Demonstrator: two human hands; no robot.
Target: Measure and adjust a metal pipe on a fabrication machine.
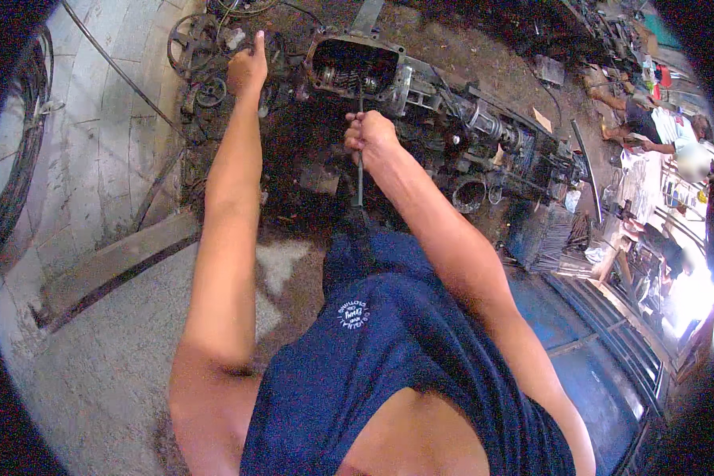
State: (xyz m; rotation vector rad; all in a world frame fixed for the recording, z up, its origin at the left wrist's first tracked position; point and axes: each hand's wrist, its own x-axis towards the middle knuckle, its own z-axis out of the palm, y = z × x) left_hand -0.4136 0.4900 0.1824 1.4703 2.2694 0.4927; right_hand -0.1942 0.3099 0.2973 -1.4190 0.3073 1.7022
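An open, greasy gearbox housing lies on the dirty floor ahead of me, gears showing inside. My right hand is closed around a long thin metal rod that stands upright, its top end reaching toward the housing's opening. My left hand stretches out to the left of the housing, fingers curled and one finger raised, resting near dark round metal parts. Whether it holds anything is hidden. A long shaft assembly extends right from the housing.
A metal ring and loose parts lie right of the housing. Cables cross pale tiles at left. A metal bar lies on the concrete. A seated person is at far right near cluttered benches.
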